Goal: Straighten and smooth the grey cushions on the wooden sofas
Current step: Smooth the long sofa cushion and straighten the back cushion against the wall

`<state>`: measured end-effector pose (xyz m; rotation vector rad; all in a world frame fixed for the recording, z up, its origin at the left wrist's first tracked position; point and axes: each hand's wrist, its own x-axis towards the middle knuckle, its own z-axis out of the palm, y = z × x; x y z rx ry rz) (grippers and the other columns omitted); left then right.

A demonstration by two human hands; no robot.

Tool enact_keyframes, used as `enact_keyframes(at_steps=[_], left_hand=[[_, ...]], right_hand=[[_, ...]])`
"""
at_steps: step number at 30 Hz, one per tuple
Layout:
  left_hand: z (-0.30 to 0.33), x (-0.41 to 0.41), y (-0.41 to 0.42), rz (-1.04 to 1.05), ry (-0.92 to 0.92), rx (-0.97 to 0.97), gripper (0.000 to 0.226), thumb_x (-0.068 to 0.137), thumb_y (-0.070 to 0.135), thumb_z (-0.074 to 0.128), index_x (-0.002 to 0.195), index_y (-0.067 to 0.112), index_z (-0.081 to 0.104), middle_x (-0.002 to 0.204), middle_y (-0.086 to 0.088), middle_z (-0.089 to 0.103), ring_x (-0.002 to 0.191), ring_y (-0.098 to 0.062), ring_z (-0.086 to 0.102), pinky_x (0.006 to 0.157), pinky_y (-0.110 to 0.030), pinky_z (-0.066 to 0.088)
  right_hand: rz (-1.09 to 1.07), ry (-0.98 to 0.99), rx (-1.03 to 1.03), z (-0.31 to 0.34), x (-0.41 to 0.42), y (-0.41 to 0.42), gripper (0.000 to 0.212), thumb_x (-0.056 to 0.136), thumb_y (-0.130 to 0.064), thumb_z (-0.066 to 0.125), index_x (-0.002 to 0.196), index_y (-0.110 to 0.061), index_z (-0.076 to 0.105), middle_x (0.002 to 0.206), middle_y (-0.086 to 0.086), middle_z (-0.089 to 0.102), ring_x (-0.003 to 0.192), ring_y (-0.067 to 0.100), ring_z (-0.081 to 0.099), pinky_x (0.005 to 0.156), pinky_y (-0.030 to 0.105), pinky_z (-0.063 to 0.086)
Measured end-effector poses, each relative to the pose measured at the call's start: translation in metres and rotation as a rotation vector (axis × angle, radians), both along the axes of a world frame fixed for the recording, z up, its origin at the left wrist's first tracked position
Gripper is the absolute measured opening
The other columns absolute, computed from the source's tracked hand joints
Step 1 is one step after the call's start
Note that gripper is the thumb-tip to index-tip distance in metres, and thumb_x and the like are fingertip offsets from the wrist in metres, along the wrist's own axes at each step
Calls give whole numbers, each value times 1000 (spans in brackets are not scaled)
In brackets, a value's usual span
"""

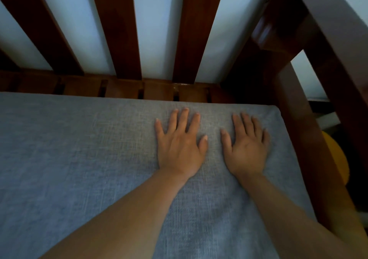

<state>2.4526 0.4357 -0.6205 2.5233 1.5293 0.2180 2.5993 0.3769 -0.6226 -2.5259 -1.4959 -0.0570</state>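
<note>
A grey woven seat cushion (79, 159) fills the seat of a dark wooden sofa (123, 29). My left hand (180, 143) lies flat on the cushion, palm down with fingers spread, a little back from the cushion's rear edge. My right hand (247, 147) presses flat beside it, close to the cushion's right rear corner. Both hands hold nothing. The fabric around them looks smooth, with a faint dip below the wrists.
Vertical wooden back slats stand behind the cushion against a pale wall. A strip of slatted seat base (159, 91) shows between the cushion and the backrest. The wooden armrest (318, 63) runs along the right side. A yellow object (336, 155) sits beyond it.
</note>
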Motion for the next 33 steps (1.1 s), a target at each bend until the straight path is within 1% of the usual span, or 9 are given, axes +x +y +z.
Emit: enact_keyframes(at_steps=[4, 8, 10, 13, 15, 17, 19, 27, 33], left_hand=[[1, -5, -3, -41, -11, -31, 62, 94, 53, 24, 150, 26, 24, 158, -1, 19, 146, -22, 11, 113, -55, 1], [5, -35, -20, -85, 16, -28, 65, 92, 53, 13, 152, 27, 18, 160, 1, 12, 147, -19, 5, 115, -52, 2], [6, -56, -40, -73, 34, -29, 66, 91, 53, 13, 151, 27, 19, 161, 1, 11, 148, -19, 6, 115, -54, 6], [5, -83, -71, -15, 50, -32, 62, 92, 51, 22, 149, 26, 30, 158, 0, 22, 146, -21, 17, 112, -58, 16], [6, -99, -94, 34, 77, -36, 61, 91, 50, 27, 146, 25, 36, 156, 0, 28, 144, -21, 24, 109, -59, 23], [8, -113, -120, 86, 84, -42, 61, 88, 48, 31, 144, 24, 41, 154, -1, 33, 141, -22, 31, 105, -60, 28], [10, -126, -153, 152, 81, -42, 61, 87, 46, 34, 142, 23, 44, 152, -2, 37, 139, -24, 36, 103, -60, 31], [11, -163, -318, 295, 50, -110, 58, 89, 44, 36, 145, 28, 38, 156, -1, 28, 142, -24, 29, 105, -60, 24], [19, -174, -382, 289, 37, -158, 58, 90, 42, 37, 147, 32, 32, 158, 2, 23, 144, -20, 24, 107, -55, 20]], right_hand=[[-1, -15, -94, 0, -1, -2, 72, 91, -58, 11, 149, -19, 31, 156, 8, 28, 145, 29, 17, 116, 55, 11], [-18, 43, -207, 7, -21, -9, 72, 91, -54, 5, 154, -20, 12, 161, 8, 9, 147, 27, 0, 118, 53, 0], [19, 50, -238, 11, -43, -27, 71, 90, -54, 1, 154, -22, 3, 162, 7, 0, 148, 27, -6, 118, 51, -3], [156, 61, -257, 11, -76, -59, 70, 87, -54, -6, 152, -26, -7, 162, 0, -8, 147, 26, -12, 118, 49, -6], [273, 44, -246, 8, -98, -85, 66, 91, -52, 5, 151, -26, 2, 162, -1, 2, 148, 25, -4, 117, 50, -1], [343, 34, -189, 6, -118, -111, 61, 94, -46, 24, 150, -21, 24, 158, 4, 23, 145, 27, 14, 112, 52, 12], [415, 29, -179, 4, -136, -142, 60, 93, -43, 30, 147, -19, 34, 155, 7, 31, 143, 27, 19, 110, 52, 17], [608, 24, -243, 11, -167, -255, 60, 93, -42, 32, 146, -14, 34, 156, 10, 28, 145, 27, 19, 112, 52, 17], [629, 15, -305, 18, -171, -315, 61, 93, -41, 31, 146, -12, 34, 157, 5, 26, 146, 26, 17, 113, 51, 16]])
